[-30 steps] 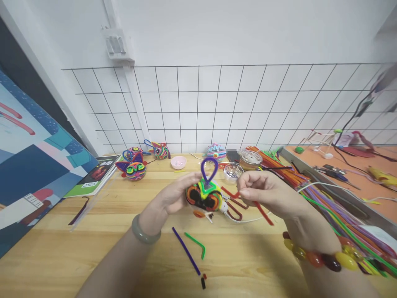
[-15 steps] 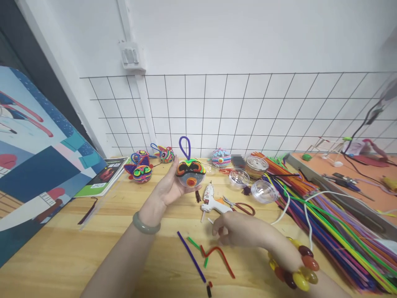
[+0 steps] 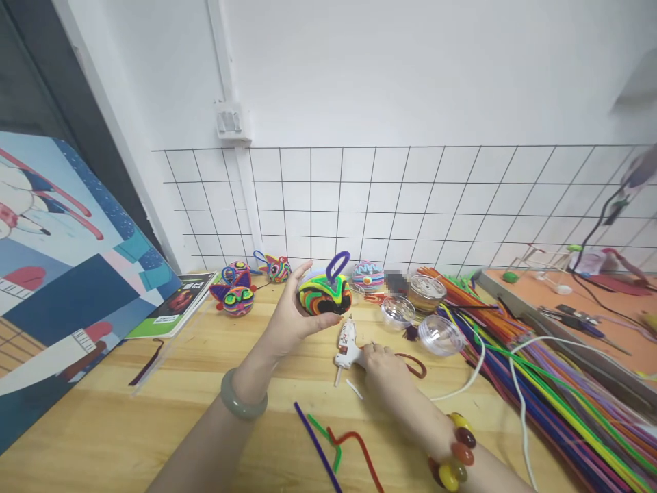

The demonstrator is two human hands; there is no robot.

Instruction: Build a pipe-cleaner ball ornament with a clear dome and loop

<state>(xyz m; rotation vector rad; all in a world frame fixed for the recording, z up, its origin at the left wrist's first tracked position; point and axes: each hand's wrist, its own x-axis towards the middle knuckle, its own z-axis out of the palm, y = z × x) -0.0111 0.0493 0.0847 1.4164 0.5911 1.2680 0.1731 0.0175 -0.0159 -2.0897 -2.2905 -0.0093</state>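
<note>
My left hand [image 3: 292,318] is closed round a ball ornament [image 3: 324,296] covered with green, yellow, orange and black pipe cleaner, a purple loop standing on its top. The ball is held above the table and tilted, so its upper side faces me. Lower and to the right, my right hand [image 3: 384,370] is closed over the handle of a white hot glue gun [image 3: 348,346], which lies on the wood. Its fingertips are partly hidden. Scissors with a reddish-brown handle [image 3: 417,366] lie just beyond that hand, mostly covered. A short white stick [image 3: 354,389] is near the gun.
Cut pipe cleaners [image 3: 354,438] lie in front. Finished ornaments [image 3: 237,299] stand at the back left, another ball [image 3: 367,274] at the back. Clear plastic half-shells [image 3: 440,335], a ribbon spool [image 3: 428,291] and a large pipe cleaner bundle [image 3: 554,383] fill the right. A white cord [image 3: 518,390] crosses there.
My right hand has moved forward from the bare wood onto the glue gun's handle. My left hand has tipped the ball, turning its clear, orange-dotted lower part out of sight. The view has shifted slightly.
</note>
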